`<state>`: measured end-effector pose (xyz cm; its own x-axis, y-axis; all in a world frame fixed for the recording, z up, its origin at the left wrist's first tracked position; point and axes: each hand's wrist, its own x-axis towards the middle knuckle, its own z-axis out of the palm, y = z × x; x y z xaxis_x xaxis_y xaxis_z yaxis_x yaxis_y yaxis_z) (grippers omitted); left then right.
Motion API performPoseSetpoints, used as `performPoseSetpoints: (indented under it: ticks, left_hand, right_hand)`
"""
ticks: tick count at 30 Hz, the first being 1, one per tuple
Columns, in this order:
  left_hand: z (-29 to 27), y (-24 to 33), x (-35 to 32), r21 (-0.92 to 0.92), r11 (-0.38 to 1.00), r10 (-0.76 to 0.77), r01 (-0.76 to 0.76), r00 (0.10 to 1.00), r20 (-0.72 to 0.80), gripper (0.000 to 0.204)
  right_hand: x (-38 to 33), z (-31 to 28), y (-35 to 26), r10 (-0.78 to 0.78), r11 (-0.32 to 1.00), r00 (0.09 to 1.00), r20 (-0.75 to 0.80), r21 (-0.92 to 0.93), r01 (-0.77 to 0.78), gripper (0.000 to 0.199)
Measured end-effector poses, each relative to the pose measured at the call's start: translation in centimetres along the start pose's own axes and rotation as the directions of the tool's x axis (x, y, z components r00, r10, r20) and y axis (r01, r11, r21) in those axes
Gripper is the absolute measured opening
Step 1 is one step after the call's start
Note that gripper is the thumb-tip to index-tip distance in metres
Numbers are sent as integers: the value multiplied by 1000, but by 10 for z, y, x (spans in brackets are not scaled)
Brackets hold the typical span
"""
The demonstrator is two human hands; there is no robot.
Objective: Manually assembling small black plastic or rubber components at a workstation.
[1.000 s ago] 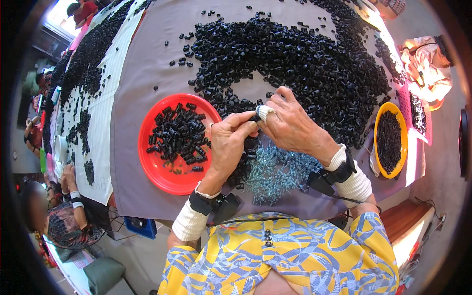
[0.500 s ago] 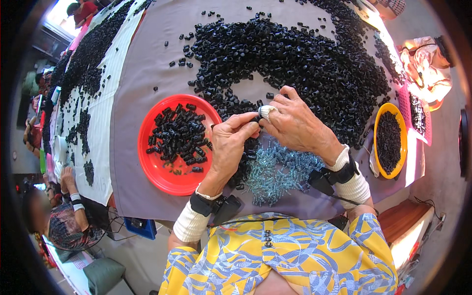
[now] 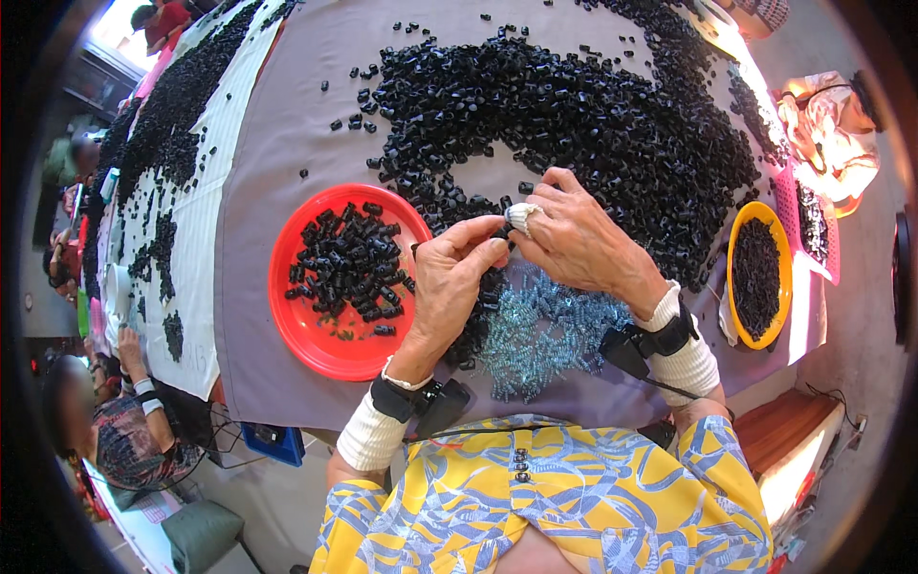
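My left hand [image 3: 445, 282] and my right hand [image 3: 583, 234] meet over the front of the table, fingertips closed together around a small black plastic part [image 3: 505, 231]. Most of that part is hidden by my fingers. A white cover wraps one finger of my right hand. Beneath and in front of my hands lies a heap of small bluish coil springs [image 3: 535, 335]. A large pile of black plastic pieces [image 3: 574, 115] spreads beyond my hands. To the left of my left hand, a red plate [image 3: 279, 258] holds many joined-looking black pieces.
At the right stand a yellow bowl [image 3: 786, 268] of thin black pieces and a pink basket [image 3: 790, 206]. A grey cloth [image 3: 287, 124] covers the table. At the left, another person's arm [image 3: 136, 364] rests near a second table [image 3: 196, 335] with more black pieces.
My hands stay together in nearly the same place, with only a slight shift of the fingers around the black part. The person at the left has moved their hands slightly.
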<state>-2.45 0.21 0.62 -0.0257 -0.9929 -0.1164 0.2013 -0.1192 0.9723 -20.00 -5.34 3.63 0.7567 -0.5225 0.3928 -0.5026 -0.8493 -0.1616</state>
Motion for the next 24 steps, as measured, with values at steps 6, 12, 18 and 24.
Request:
performPoseSetpoints:
  ticks: [6, 12, 18, 24]
  left_hand:
    - [-1, -2, 0, -28, 1000, 2, -2, 1000, 7, 22]
    - [2, -2, 2, -78, 997, -31, 30, 999, -9, 22]
    - [3, -2, 5, -285, 946, -164, 155, 986, -7, 20]
    - [6, 0, 7, -447, 865, -237, 227, 971, 33, 21]
  right_hand:
    - [-2, 5, 0, -15, 995, 1000, -26, 95, 18, 10]
    - [-3, 5, 0, 28, 988, 1000, -1, 151, -28, 12]
    - [-3, 6, -10, 49, 999, 997, -65, -19, -51, 22]
    - [-1, 18, -11, 104, 986, 982, -158, -109, -122, 28]
